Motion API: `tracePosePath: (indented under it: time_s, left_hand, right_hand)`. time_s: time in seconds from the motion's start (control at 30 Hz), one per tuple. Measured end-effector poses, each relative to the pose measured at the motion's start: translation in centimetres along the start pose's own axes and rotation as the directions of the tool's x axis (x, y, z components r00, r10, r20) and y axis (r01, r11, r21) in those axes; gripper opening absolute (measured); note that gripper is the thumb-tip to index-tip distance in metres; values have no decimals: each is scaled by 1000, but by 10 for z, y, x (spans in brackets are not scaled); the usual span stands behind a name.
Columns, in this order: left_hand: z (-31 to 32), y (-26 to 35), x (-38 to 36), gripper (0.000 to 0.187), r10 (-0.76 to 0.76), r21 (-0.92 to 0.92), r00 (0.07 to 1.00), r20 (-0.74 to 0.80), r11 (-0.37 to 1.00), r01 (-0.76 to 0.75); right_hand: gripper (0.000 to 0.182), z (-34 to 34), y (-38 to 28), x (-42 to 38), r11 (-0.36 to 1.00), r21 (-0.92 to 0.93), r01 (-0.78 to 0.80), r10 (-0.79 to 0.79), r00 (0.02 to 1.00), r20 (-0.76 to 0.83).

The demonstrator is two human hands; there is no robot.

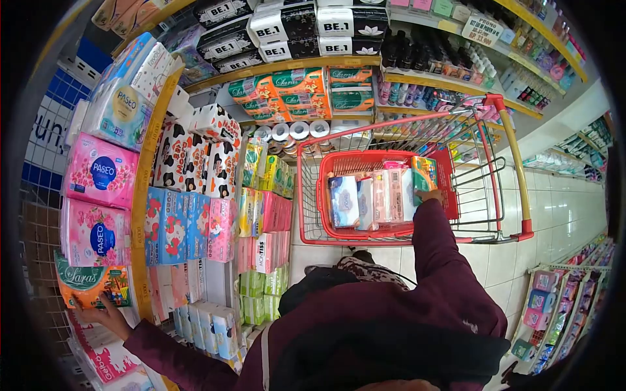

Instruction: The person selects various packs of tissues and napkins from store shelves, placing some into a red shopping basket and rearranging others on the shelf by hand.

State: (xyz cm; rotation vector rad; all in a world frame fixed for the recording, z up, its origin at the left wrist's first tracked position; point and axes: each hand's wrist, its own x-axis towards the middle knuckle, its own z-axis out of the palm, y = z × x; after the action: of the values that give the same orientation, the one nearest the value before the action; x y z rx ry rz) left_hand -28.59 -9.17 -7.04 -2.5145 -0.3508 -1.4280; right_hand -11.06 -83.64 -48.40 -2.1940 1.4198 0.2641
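Observation:
On the left shelf, my left hand (107,316) rests with its fingers apart against the lower edge of a green and orange Saras tissue pack (91,279). My right hand (428,194) reaches into the red basket (365,156) and grips the lower end of another green and orange pack (425,173). Beside that pack, several white, blue and pink tissue packs (343,201) stand in a row. The basket sits inside a wire shopping cart (310,195).
Pink Paseo packs (102,171) and cow-patterned packs (176,153) fill shelves on the left. Black and white BE.1 packs (280,26) stand above. The cart's handle (515,156) is at the right, over white floor tiles (541,215). Another product rack (561,313) is at lower right.

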Motion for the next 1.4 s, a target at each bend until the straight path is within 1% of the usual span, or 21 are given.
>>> tracePosePath:
  time_s: [0.07, 0.13, 0.4, 0.47, 0.5, 0.57, 0.6, 0.63, 0.67, 0.7, 0.73, 0.8, 0.83, 0.87, 0.93, 1.0, 1.03, 1.13, 1.27, 1.33, 1.4]
  left_hand:
    - [-1, -3, -1, 61, -28, -33, 1000, 7, 999, 28]
    - [-1, -4, 0, 62, 12, 95, 1000, 29, 995, -15]
    - [-4, 12, 1, 61, -58, -11, 998, 25, 998, 58]
    - [-4, 13, 1, 60, -35, 4, 999, 4, 999, 35]
    - [-5, 16, 2, 59, -27, -15, 1000, -3, 1000, 27]
    - [-8, 18, 3, 58, -4, -4, 1000, 6, 1000, 4]
    - [-9, 19, 4, 58, 23, -3, 1000, 14, 1000, -23]
    - [-10, 22, 4, 57, 4, -44, 1000, 17, 999, -4]
    - [-9, 21, 1, 55, -94, -98, 995, 30, 991, 97]
    - [-11, 26, 2, 55, -113, -121, 993, 26, 986, 115]
    - [-12, 29, 3, 55, -134, -140, 991, 17, 981, 135]
    - [-6, 13, -5, 54, -147, -226, 989, -5, 964, 142]
    - [-8, 13, -3, 50, -137, -152, 990, -31, 980, 130]
    - [-10, 18, 0, 48, -125, -73, 991, -54, 990, 121]
    - [-17, 23, 4, 43, -182, -270, 982, -46, 949, 163]
    - [-15, 15, 3, 33, -305, -358, 952, -41, 893, 271]
    - [-16, 15, 4, 32, -359, -427, 933, -23, 847, 316]
    - [-15, 19, 3, 48, -500, -763, 865, 45, 541, 352]
    - [-19, 28, 7, 57, -522, -916, 845, 117, 272, 295]
    - [-20, 28, 7, 58, -519, -918, 847, 117, 268, 292]
    - [-15, 25, 7, 58, -513, -938, 855, 76, 253, 235]
  right_hand:
    - [80, -13, -12, -23, 964, -211, -161, 163, 987, -8]
    - [70, 4, 11, 10, 984, -107, -146, 157, 982, 109]
    - [56, -33, 0, 9, 950, -213, 229, -193, 965, 176]
    - [51, -94, -42, -26, 909, -172, 380, -379, 925, 41]
    - [52, -106, -56, -29, 890, -147, 432, -454, 868, -203]
    - [35, -167, -97, -65, 655, -52, 754, -745, 632, -214]
    - [28, -181, -114, -66, 436, 388, 812, -803, 546, -240]
    - [28, -214, -138, -108, 291, 391, 873, -878, 406, -254]
    - [27, -243, -160, -165, 242, 444, 863, -899, 372, -233]
    - [28, -260, -177, -217, 34, 452, 891, -925, 199, -323]
    - [27, -276, -189, -256, -15, 495, 869, -950, 142, -278]
    - [28, -289, -211, -322, -314, 521, 794, -921, -121, -370]
    - [29, -287, -225, -348, -498, 565, 657, -856, -269, -441]
    - [31, -285, -239, -372, -563, 669, 485, -826, -347, -443]
    - [31, -283, -268, -426, -722, 505, 472, -689, -552, -469]
    - [26, -272, -297, -475, -789, 505, 350, -563, -742, -364]
    - [27, -263, -302, -502, -710, 656, 257, -580, -742, -337]
    - [27, -243, -311, -572, -702, 681, 208, -574, -731, -369]
    - [29, -222, -322, -652, -637, 763, 109, -507, -805, -308]
    - [31, -225, -321, -679, -716, 696, 61, -224, -964, -146]
    - [21, -180, -326, -706, -800, 595, 79, -277, -928, -249]
